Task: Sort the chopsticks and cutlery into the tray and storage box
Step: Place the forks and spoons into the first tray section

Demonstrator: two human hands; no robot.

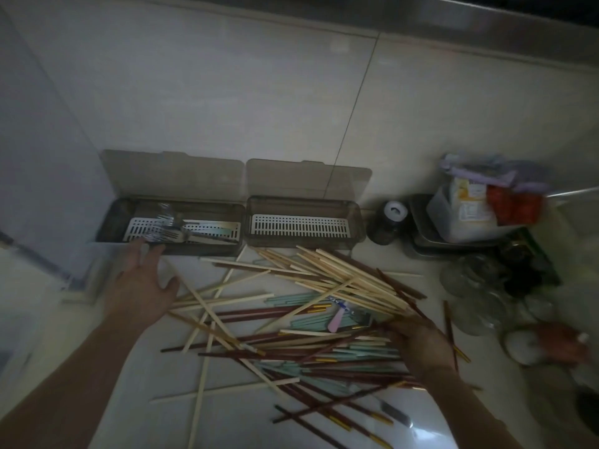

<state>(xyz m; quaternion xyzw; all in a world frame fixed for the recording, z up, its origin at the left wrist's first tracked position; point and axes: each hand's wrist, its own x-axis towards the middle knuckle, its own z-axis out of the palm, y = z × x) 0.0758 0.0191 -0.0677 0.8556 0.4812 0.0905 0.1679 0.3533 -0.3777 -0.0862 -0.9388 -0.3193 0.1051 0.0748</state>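
Observation:
A loose heap of chopsticks, pale wood, dark red with gold tips and light teal, covers the white counter. Two grey storage boxes stand open against the wall. The left box holds several metal forks on a white slotted insert. The right box holds only its slotted insert. My left hand hovers open, fingers spread, just in front of the left box. My right hand lies on the right side of the heap, fingers curled into the sticks; I cannot tell whether it grips any. A pink spoon handle lies among the sticks.
A dark jar stands right of the boxes. Further right are stacked metal trays with a plastic container of packets, several glass lids and a white bowl. A knife lies near the front.

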